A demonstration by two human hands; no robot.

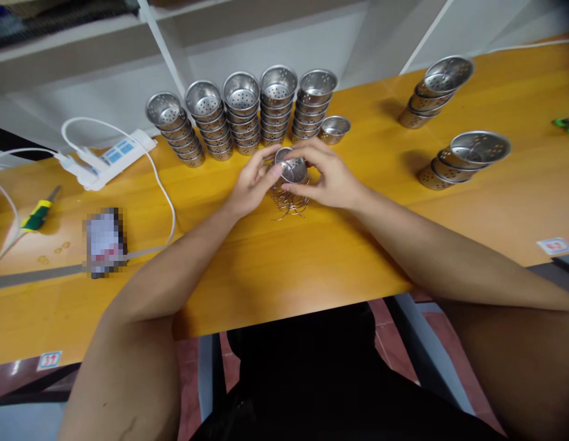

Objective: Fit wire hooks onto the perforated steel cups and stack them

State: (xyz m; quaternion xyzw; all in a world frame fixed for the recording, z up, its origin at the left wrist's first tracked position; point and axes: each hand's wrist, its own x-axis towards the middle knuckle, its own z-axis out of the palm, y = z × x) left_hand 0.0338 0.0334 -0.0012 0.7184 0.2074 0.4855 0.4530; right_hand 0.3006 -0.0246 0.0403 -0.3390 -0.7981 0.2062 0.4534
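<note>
A small perforated metal cup (292,166) is between my hands near the middle of the table. My left hand (256,180) grips its left side, thumb along the rim. My right hand (327,174) curls round the right side, fingers at the back rim and thumb at the front. Several thin curved wires (290,203) lie just below the cup. Behind my hands stand several stacks of perforated cups (241,95) in a row, with a single cup (334,130) at their right end.
Two leaning cup stacks (443,79) (477,150) stand at the right. On the left are a white power strip (119,156) with cables, a green and yellow screwdriver (37,215) and a blurred phone-like object (105,242). Shelving (266,37) rises behind the table (266,269).
</note>
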